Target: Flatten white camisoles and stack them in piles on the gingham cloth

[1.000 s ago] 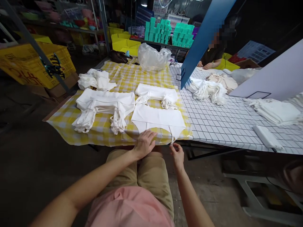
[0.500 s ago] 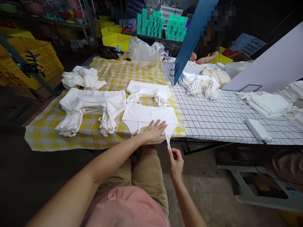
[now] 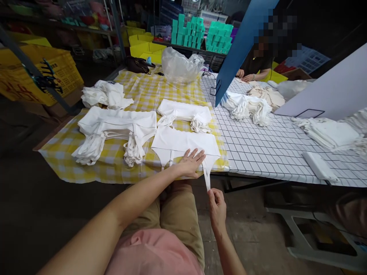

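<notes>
White garment piece (image 3: 183,142), flat at the near edge of the surface (image 3: 275,152), on the yellow checked cloth (image 3: 149,95). It is pinned by the left hand (image 3: 189,165), palm down and fingers spread, right at the near hem. A narrow strap (image 3: 207,176) is drawn off the near edge and downward, its long axis running from the hem straight toward the person's lap. The strap's free end is pinched in the right hand (image 3: 217,204), fingers closed together on it, below and just right of the left hand. So the strap lies up and away from the right grip, and the right hand is the nearer one to its end. Just behind the piece a second white piece (image 3: 186,111) is laid; to the left a stack of white pieces (image 3: 114,128) with straps bunched. Toward the far edge a clear plastic bag (image 3: 180,67) is seen. A blue board (image 3: 243,46) stands at the far right, a co-worker's hands (image 3: 243,75) beyond it.
</notes>
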### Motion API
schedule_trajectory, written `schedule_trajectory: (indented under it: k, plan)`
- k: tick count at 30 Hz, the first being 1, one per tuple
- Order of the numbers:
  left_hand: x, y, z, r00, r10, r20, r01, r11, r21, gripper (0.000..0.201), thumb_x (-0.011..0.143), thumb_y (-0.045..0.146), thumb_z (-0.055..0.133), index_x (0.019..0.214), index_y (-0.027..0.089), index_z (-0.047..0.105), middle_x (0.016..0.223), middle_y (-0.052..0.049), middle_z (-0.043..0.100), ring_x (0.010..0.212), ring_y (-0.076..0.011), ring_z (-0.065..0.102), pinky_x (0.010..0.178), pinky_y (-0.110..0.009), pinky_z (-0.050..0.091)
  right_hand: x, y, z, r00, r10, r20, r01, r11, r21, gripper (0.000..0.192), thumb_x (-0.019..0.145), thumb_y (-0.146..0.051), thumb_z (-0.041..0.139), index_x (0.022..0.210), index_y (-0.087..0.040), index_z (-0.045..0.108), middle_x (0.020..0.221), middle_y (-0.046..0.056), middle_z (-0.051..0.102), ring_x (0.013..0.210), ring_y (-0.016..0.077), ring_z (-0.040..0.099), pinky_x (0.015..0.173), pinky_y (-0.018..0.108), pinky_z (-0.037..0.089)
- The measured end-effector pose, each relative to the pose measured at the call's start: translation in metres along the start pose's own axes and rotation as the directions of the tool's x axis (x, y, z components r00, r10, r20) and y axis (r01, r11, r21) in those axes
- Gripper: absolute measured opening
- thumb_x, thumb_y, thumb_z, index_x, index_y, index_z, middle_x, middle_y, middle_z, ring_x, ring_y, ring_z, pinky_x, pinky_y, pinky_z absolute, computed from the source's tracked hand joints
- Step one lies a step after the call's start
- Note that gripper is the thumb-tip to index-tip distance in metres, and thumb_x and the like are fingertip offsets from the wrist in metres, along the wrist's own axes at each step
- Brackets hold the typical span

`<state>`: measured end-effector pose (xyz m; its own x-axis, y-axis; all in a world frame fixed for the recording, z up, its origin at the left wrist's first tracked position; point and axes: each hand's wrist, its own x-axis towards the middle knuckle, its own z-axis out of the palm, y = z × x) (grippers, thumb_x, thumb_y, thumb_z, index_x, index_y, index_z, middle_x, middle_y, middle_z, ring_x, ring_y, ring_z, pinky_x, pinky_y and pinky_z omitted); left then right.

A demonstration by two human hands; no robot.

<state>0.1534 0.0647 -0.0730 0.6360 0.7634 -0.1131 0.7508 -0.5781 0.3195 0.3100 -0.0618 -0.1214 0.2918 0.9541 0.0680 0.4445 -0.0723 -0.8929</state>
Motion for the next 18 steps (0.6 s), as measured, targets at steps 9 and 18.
schedule_trajectory:
  k: [9, 18]
  plan:
    - [-0.028, -0.021, -0.022, 0.987, -0.068, -0.145, 0.021, 0.952, -0.306, 0.074, 0.078, 0.035, 0.045, 0.142, 0.018, 0.01, 0.15, -0.008, 0.01, 0.138, -0.0201, 0.006, 0.11, -0.044, 0.008, 0.007, 0.006, -0.004, 0.992, 0.113, -0.062, -0.109, 0.992, 0.064, 0.043, 0.075, -0.053, 0.05, 0.101, -0.019, 0.052, 0.102, 0.009, 0.055, 0.086, 0.0201, 0.053, 0.066, 0.028, 0.043]
    - [-0.086, -0.099, -0.038, 0.805, -0.501, -0.318, 0.416, 0.859, -0.3, 0.054, 0.08, 0.023, 0.044, 0.133, 0.018, 0.036, 0.142, -0.009, 0.034, 0.134, -0.0221, 0.024, 0.109, -0.047, 0.015, 0.081, -0.03, -0.012, 0.939, -0.326, -0.111, 0.281, 0.911, -0.301, 0.042, 0.082, -0.046, 0.04, 0.11, -0.019, 0.056, 0.109, 0.011, 0.054, 0.1, 0.0233, 0.051, 0.085, 0.037, 0.039]
